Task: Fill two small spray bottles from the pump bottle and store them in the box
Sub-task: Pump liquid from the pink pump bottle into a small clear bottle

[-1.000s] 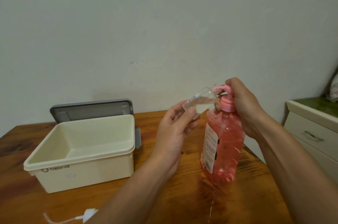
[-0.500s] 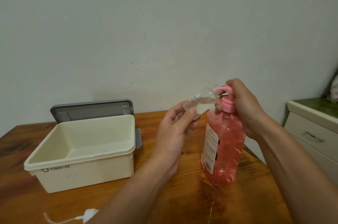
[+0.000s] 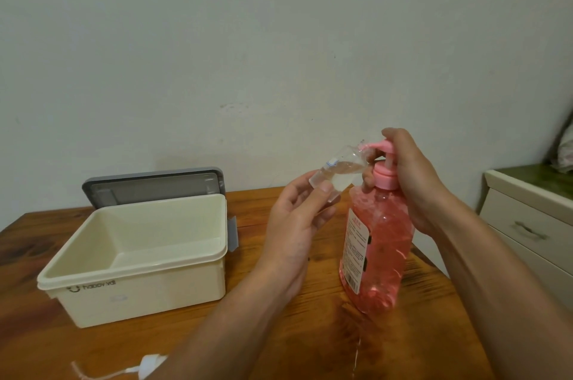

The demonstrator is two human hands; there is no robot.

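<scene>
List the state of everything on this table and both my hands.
Small spray bottle: uncapped, tilted, partly filled, mouth at the pump head.
Pump bottle: upright, mostly full.
Box: open, empty.
Box lid: off, standing behind the box.
Sprayer cap: off, lying on table.
Left hand: pinches small spray bottle.
Right hand: grips pump head.

table (image 3: 279, 333): glossy varnished wood | box (image 3: 139, 296): matt cream plastic | pump bottle (image 3: 381, 249): glossy clear pink plastic

Bare left hand (image 3: 293, 224) and bare right hand (image 3: 417, 184); forearms (image 3: 248, 327) uncovered to the frame edge
</scene>
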